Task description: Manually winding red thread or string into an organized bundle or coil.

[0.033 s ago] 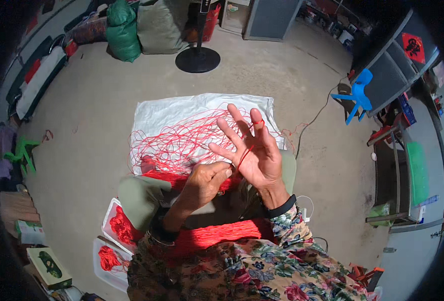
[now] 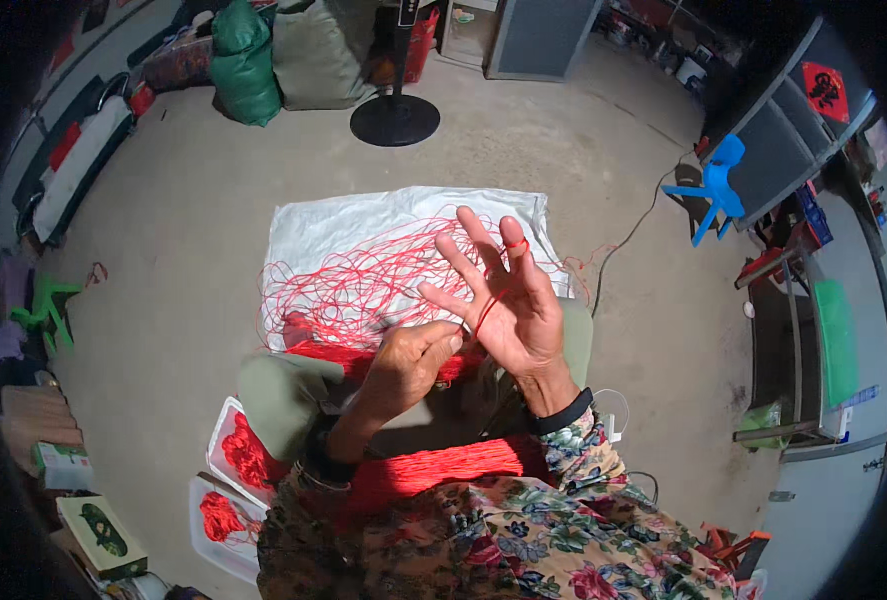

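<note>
My right hand [image 2: 518,310] is raised with the palm toward me and its fingers spread. A thin red cord [image 2: 488,312] crosses its palm and loops round a finger near the tip. Close beside it, my left hand [image 2: 410,362] pinches thumb and fingers together on the red cord near the base of the right hand's fingers; the pinched bit is mostly hidden. Beyond both hands, loose tangled red cord [image 2: 353,275] lies spread over a white cloth [image 2: 313,222]. A thick bundle of straight red strands [image 2: 453,465] rests across my lap.
Two white plastic boxes [image 2: 198,515] holding red cord bundles stand at my left. A black fan base [image 2: 394,121] is on the floor ahead, near a green sack [image 2: 245,65]. To the right are a blue chair [image 2: 718,185] and a dark cable [image 2: 635,225]. A green stool [image 2: 48,310] stands far left.
</note>
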Tool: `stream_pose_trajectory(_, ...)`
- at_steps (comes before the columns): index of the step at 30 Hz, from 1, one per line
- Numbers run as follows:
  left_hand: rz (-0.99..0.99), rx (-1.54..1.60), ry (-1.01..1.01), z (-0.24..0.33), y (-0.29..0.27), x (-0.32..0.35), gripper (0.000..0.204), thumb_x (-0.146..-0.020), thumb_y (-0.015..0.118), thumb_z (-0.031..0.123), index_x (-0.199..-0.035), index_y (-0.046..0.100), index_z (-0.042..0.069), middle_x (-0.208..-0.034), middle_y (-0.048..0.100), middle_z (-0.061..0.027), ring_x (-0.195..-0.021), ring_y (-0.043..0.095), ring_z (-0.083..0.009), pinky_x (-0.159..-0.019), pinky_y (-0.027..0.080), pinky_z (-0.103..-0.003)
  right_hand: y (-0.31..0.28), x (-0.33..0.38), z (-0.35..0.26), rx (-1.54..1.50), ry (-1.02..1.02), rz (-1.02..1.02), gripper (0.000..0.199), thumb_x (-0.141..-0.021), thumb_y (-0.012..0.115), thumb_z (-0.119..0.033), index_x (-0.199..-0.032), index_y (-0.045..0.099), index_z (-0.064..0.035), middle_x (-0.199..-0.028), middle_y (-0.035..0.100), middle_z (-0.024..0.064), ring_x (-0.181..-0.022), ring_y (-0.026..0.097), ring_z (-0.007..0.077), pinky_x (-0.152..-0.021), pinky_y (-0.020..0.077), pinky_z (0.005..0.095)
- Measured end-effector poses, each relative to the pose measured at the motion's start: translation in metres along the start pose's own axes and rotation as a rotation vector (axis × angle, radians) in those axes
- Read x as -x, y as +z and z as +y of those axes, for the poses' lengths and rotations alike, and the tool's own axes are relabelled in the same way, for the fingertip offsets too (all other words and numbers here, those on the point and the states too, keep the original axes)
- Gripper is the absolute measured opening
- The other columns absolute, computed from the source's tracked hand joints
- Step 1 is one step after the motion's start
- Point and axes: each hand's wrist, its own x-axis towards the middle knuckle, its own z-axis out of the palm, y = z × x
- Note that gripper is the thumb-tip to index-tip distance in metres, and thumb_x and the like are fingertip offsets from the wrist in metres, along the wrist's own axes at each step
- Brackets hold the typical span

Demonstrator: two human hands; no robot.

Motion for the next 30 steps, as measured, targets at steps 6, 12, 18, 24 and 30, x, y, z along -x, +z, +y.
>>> stream_pose_trajectory(6, 0.065, -0.044, -0.047, 0.004, -0.005, -0.003, 0.020, -0.096, 0.054, 0.012, -0.100, 0.065, -0.005, -0.074, 0.063, -0.0162, -0.064, 0.059, -0.0182, -0.063, 0.046, -0.033, 0.000, 0.001, 0.002, 0.011, -0.059, -0.004, 0.035, -0.102, 0.048, -0.030, -0.135, 0.053, -0.0197, -0.154, 0.034, 0.0067, -0.140, 0.034, 0.0333, -0.106, 0.0373, 0.0646)
stream_pose_trajectory(12, -0.014, -0.039, 0.090, -0.016, 0.021, 0.002, 0.017, -0.094, 0.055, 0.010, -0.083, 0.058, -0.001, -0.062, 0.048, -0.0167, -0.052, 0.044, -0.0186, -0.052, 0.039, -0.037, 0.005, -0.001, 0.005, -0.064, -0.104, 0.104, 0.032, -0.102, 0.047, -0.031, -0.133, 0.057, -0.0249, -0.154, 0.034, 0.0094, -0.142, 0.032, 0.0330, -0.107, 0.0319, 0.0687)
stream_pose_trajectory(18, -0.017, -0.138, 0.218, -0.025, 0.042, 0.014, 0.014, -0.092, 0.059, 0.008, -0.082, 0.058, -0.001, -0.064, 0.052, -0.0230, -0.058, 0.055, -0.0409, -0.052, 0.041, -0.044, 0.000, -0.007, 0.011, 0.269, -0.322, 0.335, 0.040, -0.101, 0.048, -0.027, -0.138, 0.049, -0.0113, -0.146, 0.044, 0.0057, -0.132, 0.044, 0.0222, -0.103, 0.0450, 0.0494)
stream_pose_trajectory(24, -0.246, -0.424, 0.231, 0.006, 0.047, 0.037, 0.011, -0.091, 0.059, 0.011, -0.089, 0.061, 0.001, -0.069, 0.058, -0.0146, -0.064, 0.063, -0.0316, -0.058, 0.048, -0.042, -0.017, -0.016, 0.014, 1.460, -0.755, 0.389, 0.026, -0.087, 0.067, -0.013, -0.112, 0.071, -0.0091, -0.138, 0.050, 0.0145, -0.125, 0.048, 0.0280, -0.097, 0.0417, 0.0422)
stream_pose_trajectory(30, -0.204, -0.921, 0.405, 0.063, -0.006, 0.039, 0.008, -0.087, 0.060, 0.010, -0.087, 0.063, 0.002, -0.070, 0.060, -0.0115, -0.065, 0.065, -0.0316, -0.058, 0.050, -0.041, -0.009, 0.002, 0.004, 2.003, -0.757, -0.069, 0.028, -0.071, 0.076, -0.013, -0.099, 0.074, -0.0137, -0.143, 0.046, 0.0175, -0.130, 0.043, 0.0374, -0.104, 0.0334, 0.0500)
